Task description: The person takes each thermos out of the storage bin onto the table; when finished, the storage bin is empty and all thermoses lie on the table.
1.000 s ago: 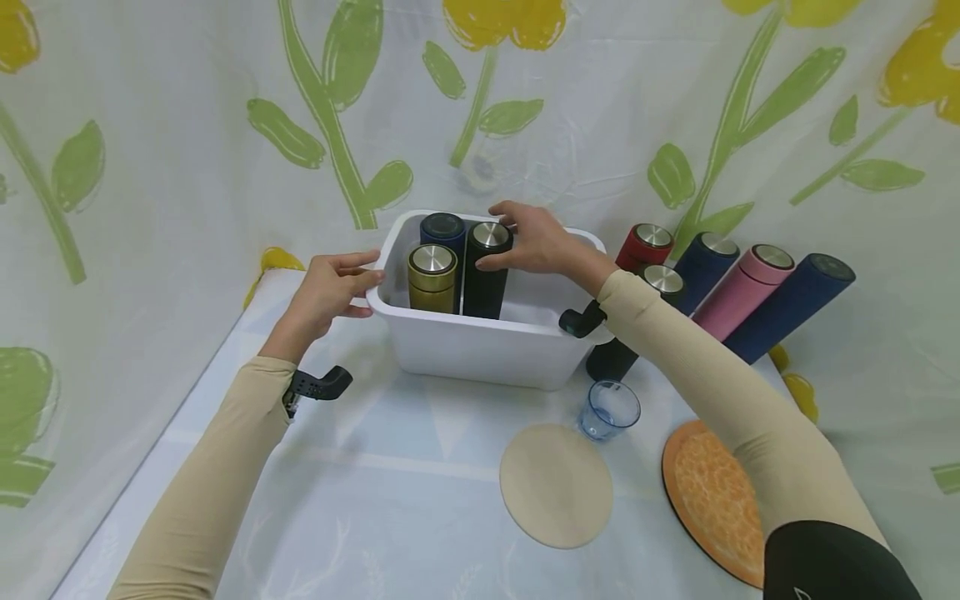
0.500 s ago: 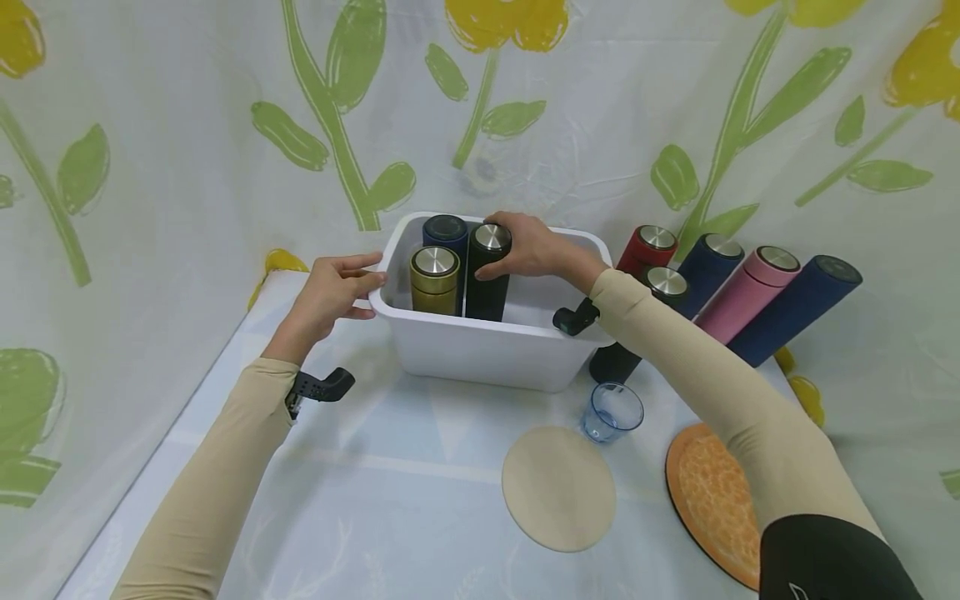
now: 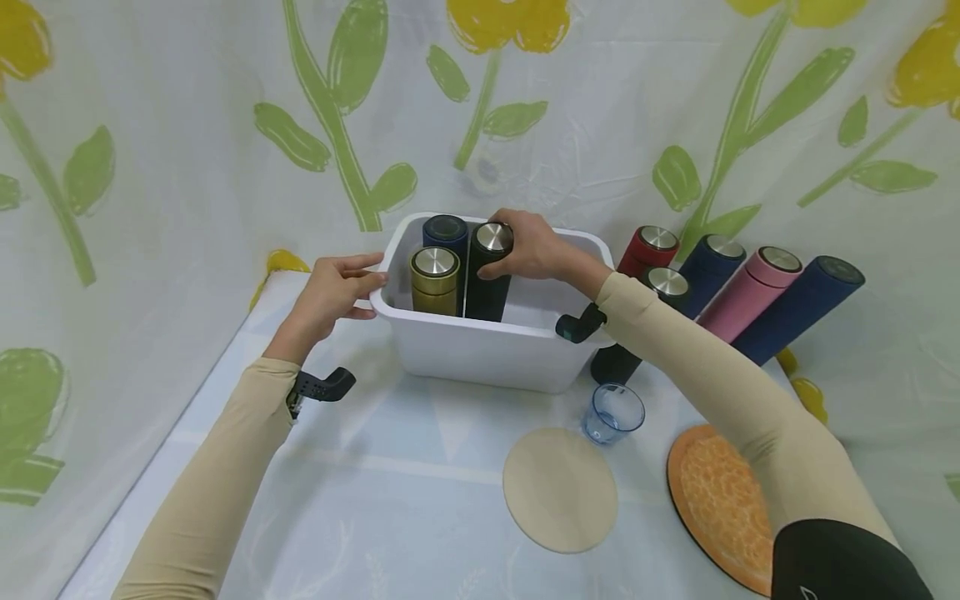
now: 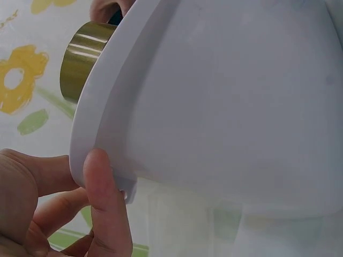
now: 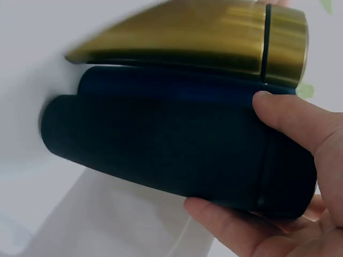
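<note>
A white tub holds a gold thermos, a dark blue thermos and a black thermos with a silvery lid, grouped at its left end. My right hand grips the black thermos near its lid. Thumb and fingers lie on opposite sides of it in the right wrist view, where its base meets the tub floor. My left hand touches the tub's left rim with extended fingers. The left wrist view shows the thumb against the outer wall below the rim.
Right of the tub stand red, blue, pink and longer blue thermoses, plus a dark one partly behind my sleeve. Nearer are a glass, a round beige mat and a pizza-patterned board.
My right hand has moved left and closed its fingers around the top of the black thermos. My left hand has stayed at the tub's rim.
</note>
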